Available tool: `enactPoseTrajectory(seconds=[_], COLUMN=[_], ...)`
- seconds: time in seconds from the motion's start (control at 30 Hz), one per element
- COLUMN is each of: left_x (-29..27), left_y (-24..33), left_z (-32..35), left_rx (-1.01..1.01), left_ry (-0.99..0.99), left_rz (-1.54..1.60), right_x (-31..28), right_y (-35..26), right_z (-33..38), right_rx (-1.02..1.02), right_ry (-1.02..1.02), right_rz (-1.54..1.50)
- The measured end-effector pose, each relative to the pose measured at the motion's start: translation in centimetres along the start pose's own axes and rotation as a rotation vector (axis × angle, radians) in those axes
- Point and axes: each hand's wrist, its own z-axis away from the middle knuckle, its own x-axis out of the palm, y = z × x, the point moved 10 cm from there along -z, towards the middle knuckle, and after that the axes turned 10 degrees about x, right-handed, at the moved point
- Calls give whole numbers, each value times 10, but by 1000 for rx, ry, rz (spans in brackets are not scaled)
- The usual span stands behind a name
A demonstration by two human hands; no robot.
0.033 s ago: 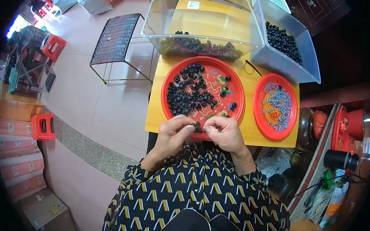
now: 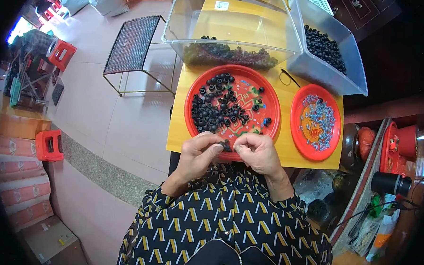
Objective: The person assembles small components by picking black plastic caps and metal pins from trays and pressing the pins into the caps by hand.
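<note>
My left hand pinches a small round black plastic part between thumb and forefinger, above the near rim of a round red tray. Just to its right, my right hand has thumb and forefinger pressed together; whatever lies between them is too small to make out. Many black cap-like parts are heaped on the left half of the tray, with a few scattered on its right. A smaller red plate beside it carries a spread of tiny silvery-blue pieces and one black part.
Beyond the tray stands a clear plastic bin with dark parts along its bottom. A second translucent bin at the far right holds black parts. Everything rests on a yellow table. A woven-top stool stands to the left.
</note>
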Motion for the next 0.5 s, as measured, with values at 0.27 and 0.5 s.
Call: enactPoseTrajectory(seconds=[0.27, 0.5], left_x=[6, 16], left_y=[33, 44], left_z=[-5, -8], left_rx=[361, 484], left_ry=[-35, -112], left_rz=[-170, -221], right_x=[24, 22], right_y=[4, 3], right_z=[-2, 0], right_rx=[159, 121], right_ry=[-245, -272], right_rz=[-294, -260])
